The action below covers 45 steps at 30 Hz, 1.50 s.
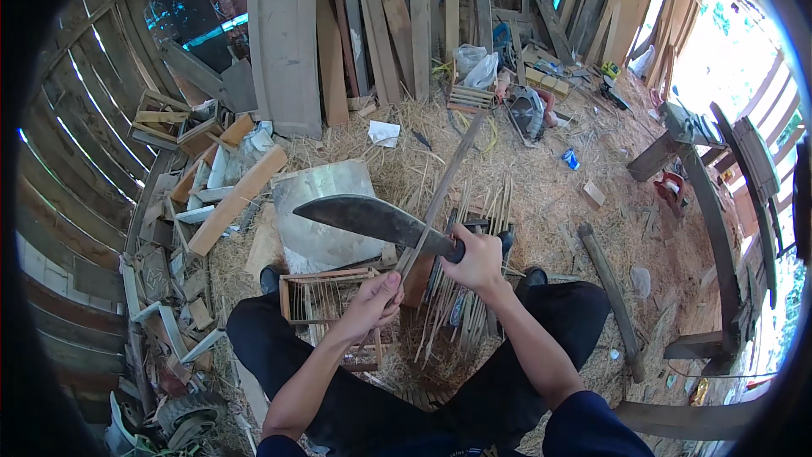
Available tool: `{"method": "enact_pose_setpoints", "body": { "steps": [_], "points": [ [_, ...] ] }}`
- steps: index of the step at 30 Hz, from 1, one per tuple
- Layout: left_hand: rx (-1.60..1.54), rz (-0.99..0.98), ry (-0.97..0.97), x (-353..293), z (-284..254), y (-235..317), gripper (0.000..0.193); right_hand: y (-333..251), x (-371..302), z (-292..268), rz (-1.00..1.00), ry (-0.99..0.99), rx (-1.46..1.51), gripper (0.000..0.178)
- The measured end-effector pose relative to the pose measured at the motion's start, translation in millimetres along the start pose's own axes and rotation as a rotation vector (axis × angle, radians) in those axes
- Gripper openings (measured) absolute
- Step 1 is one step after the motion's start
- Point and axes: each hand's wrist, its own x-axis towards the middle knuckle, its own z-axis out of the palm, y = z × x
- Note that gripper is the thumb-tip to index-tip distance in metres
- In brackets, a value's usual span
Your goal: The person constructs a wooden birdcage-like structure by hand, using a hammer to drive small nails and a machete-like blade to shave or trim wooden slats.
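My right hand (476, 261) is closed round the dark handle of a machete (364, 218), whose broad blade points left. Pinched in my left hand (372, 305) is the near end of a long, thin strip of wood or bamboo (454, 161), which slants away up and to the right. Blade and strip cross just left of my right hand; I cannot tell if the edge bites into the strip. Between my knees lie several thin sticks (440, 309). A small wooden cage-like frame with thin bars (328, 274) stands beside them, partly hidden by my left hand.
A pale flat sheet (326, 241) lies ahead on the straw-covered floor. Scrap wood (237, 199) is heaped at left, and boards (389, 34) lean on the far wall. A circular saw (526, 112) sits ahead right. A wooden bench-like frame (715, 228) and a pole (611, 300) are at right.
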Motion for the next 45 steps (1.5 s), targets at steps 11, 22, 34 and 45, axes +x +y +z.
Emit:
{"method": "enact_pose_setpoints", "body": {
  "steps": [11,22,34,45],
  "points": [
    [0.016,0.016,0.072,2.5,-3.7,-2.3,0.048,-7.6,-0.4,23.2,0.013,0.132,0.047,0.022],
    [-0.069,0.000,0.158,11.5,4.5,-5.6,0.049,-5.4,6.2,49.8,0.063,0.198,0.078,0.030],
    [-0.052,-0.008,0.135,11.1,-14.2,3.2,0.052,-12.9,19.4,30.1,0.079,-0.052,0.125,0.031],
    [0.028,-0.065,0.081,-2.4,-2.2,2.5,0.049,1.4,2.1,3.4,-0.026,0.059,-0.062,0.028]
  ]
}}
